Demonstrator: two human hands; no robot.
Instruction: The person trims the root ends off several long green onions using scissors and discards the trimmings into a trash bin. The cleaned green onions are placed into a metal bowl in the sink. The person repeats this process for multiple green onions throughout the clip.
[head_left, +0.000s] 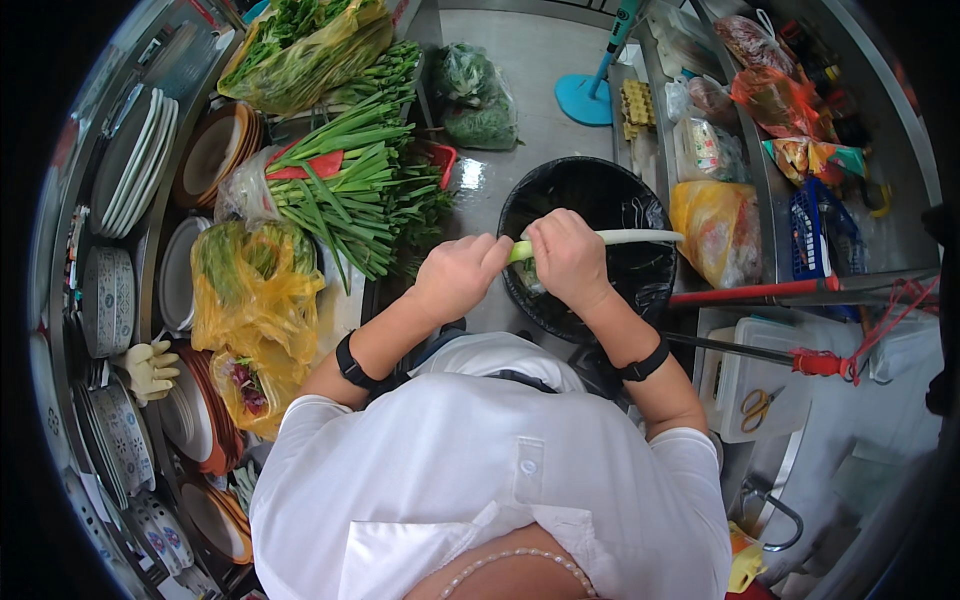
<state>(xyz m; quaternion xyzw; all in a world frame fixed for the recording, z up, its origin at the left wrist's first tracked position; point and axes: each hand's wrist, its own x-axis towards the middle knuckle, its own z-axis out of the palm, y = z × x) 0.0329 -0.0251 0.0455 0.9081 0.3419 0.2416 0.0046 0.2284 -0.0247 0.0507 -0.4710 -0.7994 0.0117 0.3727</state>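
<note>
Held level in front of me is a long green onion (pixel 640 237), its white end pointing right and a pale green part showing at the left. My left hand (pixel 460 280) is closed round the green end. My right hand (pixel 568 262) wraps the stalk just beside it, fingers folded over. Both hands are close together above a round black bin (pixel 660 285), lined with a dark bag. Some pale green scraps show inside the bin below my hands; the rest of its contents is too dark to make out.
Left, a counter holds bunched long green stalks (pixel 350 195), yellow bags of greens (pixel 255 290) and stacked plates (pixel 145 160). Bagged greens (pixel 478 95) lie on the floor ahead. Right, shelves hold a yellow bag (pixel 715 230), a red pole (pixel 755 292) and scissors (pixel 760 408).
</note>
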